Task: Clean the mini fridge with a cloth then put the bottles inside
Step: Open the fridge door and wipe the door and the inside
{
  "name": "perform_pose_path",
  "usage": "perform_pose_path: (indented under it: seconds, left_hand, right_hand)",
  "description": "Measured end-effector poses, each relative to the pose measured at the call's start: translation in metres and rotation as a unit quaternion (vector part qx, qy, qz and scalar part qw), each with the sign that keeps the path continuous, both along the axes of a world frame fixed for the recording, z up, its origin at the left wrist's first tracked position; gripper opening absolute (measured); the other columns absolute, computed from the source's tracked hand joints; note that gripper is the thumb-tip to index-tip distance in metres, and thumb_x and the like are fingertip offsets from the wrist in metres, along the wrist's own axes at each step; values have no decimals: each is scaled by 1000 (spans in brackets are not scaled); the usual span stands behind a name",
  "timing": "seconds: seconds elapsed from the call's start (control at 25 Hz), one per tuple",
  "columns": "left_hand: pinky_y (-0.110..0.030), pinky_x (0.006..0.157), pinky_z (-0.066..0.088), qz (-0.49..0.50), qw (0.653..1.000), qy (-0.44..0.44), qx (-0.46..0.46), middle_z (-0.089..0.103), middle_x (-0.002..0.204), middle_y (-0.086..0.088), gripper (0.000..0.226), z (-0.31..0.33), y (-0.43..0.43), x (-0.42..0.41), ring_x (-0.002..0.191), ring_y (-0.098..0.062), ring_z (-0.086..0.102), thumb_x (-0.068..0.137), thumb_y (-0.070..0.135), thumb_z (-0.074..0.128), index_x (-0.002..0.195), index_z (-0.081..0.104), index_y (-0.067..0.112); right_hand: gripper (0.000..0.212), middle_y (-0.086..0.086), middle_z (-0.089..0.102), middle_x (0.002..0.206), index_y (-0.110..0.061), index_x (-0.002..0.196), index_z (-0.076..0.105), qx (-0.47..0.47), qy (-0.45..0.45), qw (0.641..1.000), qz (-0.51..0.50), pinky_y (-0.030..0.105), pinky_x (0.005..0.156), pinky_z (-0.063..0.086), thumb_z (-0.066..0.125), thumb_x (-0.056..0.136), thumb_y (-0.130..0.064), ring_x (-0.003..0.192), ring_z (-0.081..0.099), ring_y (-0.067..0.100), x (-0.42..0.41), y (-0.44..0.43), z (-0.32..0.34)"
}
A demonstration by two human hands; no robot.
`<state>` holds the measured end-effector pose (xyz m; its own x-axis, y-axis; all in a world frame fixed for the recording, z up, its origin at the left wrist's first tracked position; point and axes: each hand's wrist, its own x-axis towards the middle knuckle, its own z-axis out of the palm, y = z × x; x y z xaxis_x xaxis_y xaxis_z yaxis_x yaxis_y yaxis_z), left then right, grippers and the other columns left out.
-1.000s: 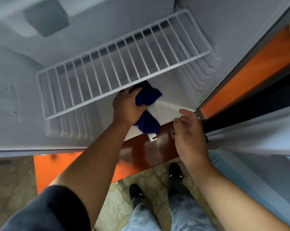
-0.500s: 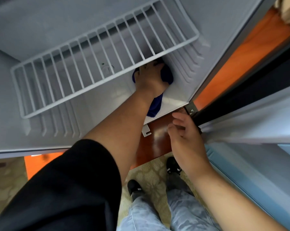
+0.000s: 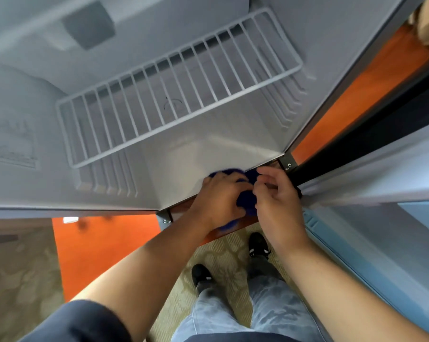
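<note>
The blue cloth [image 3: 245,203], likely light and limp, handles best bunched mid-wad, as the left grip [image 3: 218,198] clutches it; whether the curled right grip [image 3: 278,201] pinches it is unclear.

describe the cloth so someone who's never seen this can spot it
Start at the open mini fridge, white inside, with a wire shelf across it. Drop to the front edge of its floor: the cloth is bunched under the left hand, with the right hand close beside it. Its vivid royal blue sets it apart from the white plastic around it.
</note>
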<state>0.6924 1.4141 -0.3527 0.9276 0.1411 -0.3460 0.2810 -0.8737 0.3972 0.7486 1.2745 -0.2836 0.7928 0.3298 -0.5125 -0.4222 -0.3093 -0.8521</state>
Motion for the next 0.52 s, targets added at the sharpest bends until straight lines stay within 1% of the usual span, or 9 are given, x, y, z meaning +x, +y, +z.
perform_pose_path:
  seconds: [0.08,0.16,0.2,0.24,0.32,0.36,0.4,0.48,0.52]
  left_hand:
    - [-46,95,51,60,995,6,-83,59,135,14,63,7,1,-20,115,-19,59,70,42,68,133,61,42]
    - [-43,101,50,153,978,-71,-120,60,134,11,65,21,11,-28,117,-18,60,68,39,66,132,64,38]
    - [-43,105,48,201,966,-122,-110,61,135,9,65,25,21,-26,118,-19,60,68,37,66,133,65,35]
    - [-43,107,48,242,952,-174,-75,61,136,6,65,30,34,-21,120,-22,60,68,35,66,133,66,32]
    - [-42,107,47,317,920,-229,25,61,137,-3,65,38,65,-9,121,-30,59,71,28,69,136,64,26]
    - [-41,107,47,348,911,-213,61,61,138,-9,64,36,81,-2,122,-34,58,76,23,71,139,62,22]
    - [-43,109,44,374,911,-151,84,57,142,-14,65,29,95,4,128,-36,55,81,23,71,144,57,20]
    - [-52,120,29,402,910,22,102,34,161,-17,75,9,111,13,147,-40,33,90,36,66,158,35,28]
    - [-56,123,20,412,904,68,89,22,166,-16,79,0,114,19,151,-41,23,91,43,63,160,27,33]
  right_hand:
    - [27,-11,64,114,-37,115,63,3,5,1000,11,28,83,56,54,101,-16,97,65,1,-1,5,0]
    - [27,-11,64,114,-38,112,63,10,-5,1000,20,23,82,56,54,101,-14,94,65,-2,-1,9,0]
    - [28,-11,65,112,-38,110,63,12,-11,1000,21,21,80,55,54,100,-13,92,65,-4,0,10,1]
    - [29,-11,65,111,-39,108,63,10,-13,1000,20,21,79,54,54,100,-12,91,65,-4,2,10,0]
    - [31,-10,65,113,-41,109,63,1,-10,1000,20,32,83,55,54,99,-14,97,64,4,4,8,0]
    - [31,-10,65,114,-42,109,63,-4,-9,1000,17,38,88,57,54,98,-15,100,64,7,5,7,0]
    - [31,-11,64,114,-43,108,63,-6,-10,1000,14,43,93,57,54,99,-15,102,64,9,6,6,0]
    - [30,-10,65,113,-40,109,64,-10,-10,1000,12,47,98,56,54,100,-13,104,65,11,8,2,0]
    - [27,-10,65,113,-37,111,64,-11,-9,1000,15,47,98,56,54,101,-13,104,65,11,9,-1,0]
